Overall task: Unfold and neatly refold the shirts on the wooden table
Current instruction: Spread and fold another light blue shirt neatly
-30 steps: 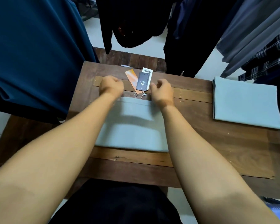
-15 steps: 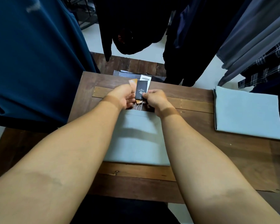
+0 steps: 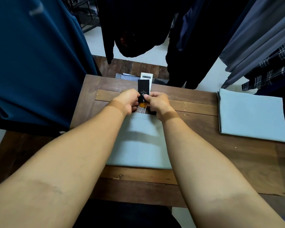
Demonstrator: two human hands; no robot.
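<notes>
Nearest, both bare forearms ran out over the near edge of the table [image 3: 220, 170]. Just short of the fingers [image 3: 135, 96], under and btwn the wrists, lay the folded pale blue-grey shirt [image 3: 138, 145]. It sat flat on the table w/ its far edge right at the heels of both hands. Two thin white strings [image 3: 143, 110] ran from that far edge up into the gap btwn the hands.

The left hand [image 3: 127, 101] and right hand [image 3: 159, 102] sat close together, knuckles up, fingers curled in tight. Both pinched the lower end of a dark tag [image 3: 144, 87], and the right thumb pressed on its face. A bit of orange tag [image 3: 142, 105] showed just below the grip, btwn the two hands; which hand held it, can't tell. The dark tag stuck out beyond the fingers. A white tag [image 3: 146, 76] w/ printed codes lay behind it, its top showing past it.

Well off to the right of the fingers lay a second folded shirt [image 3: 252, 116], same pale colour. It was flat near the table's right edge, apart from the first.

Beyond the fingers, past the table's far edge, was a plank surface [image 3: 132, 67] w/ grey items on it, partly hidden. Hanging clothes stood all round: a teal shirt [image 3: 31, 63] to the left, black garments [image 3: 138, 30] straight ahead, grey and plaid garments [image 3: 253, 46] to the right.
</notes>
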